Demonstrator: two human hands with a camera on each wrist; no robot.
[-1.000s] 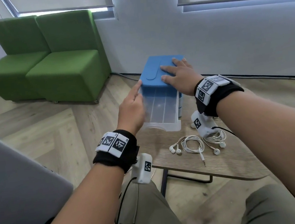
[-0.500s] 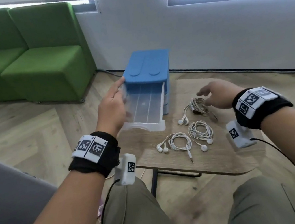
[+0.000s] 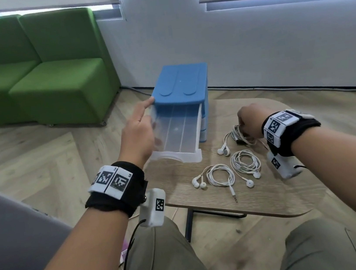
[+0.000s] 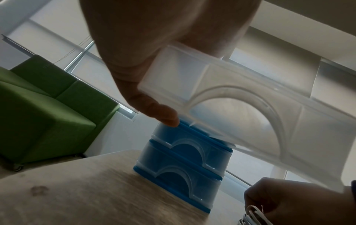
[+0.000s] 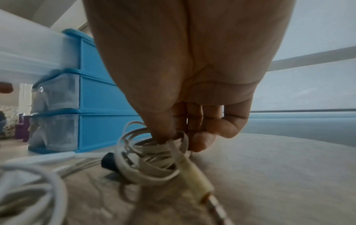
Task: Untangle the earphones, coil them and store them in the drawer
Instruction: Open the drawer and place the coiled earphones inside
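Now that the right hand has dropped from the blue cabinet and its fingers pinch the farthest earphone bundle, the left hand, forefinger straight, steadies the open drawer — storing looks next.

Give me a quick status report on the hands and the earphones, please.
Left hand steadies open top drawer, fingers straight. Right hand pinches far earphone bundle on table. Two coiled sets wait; drawer path clear.

White coiled earphones — clear drawer open
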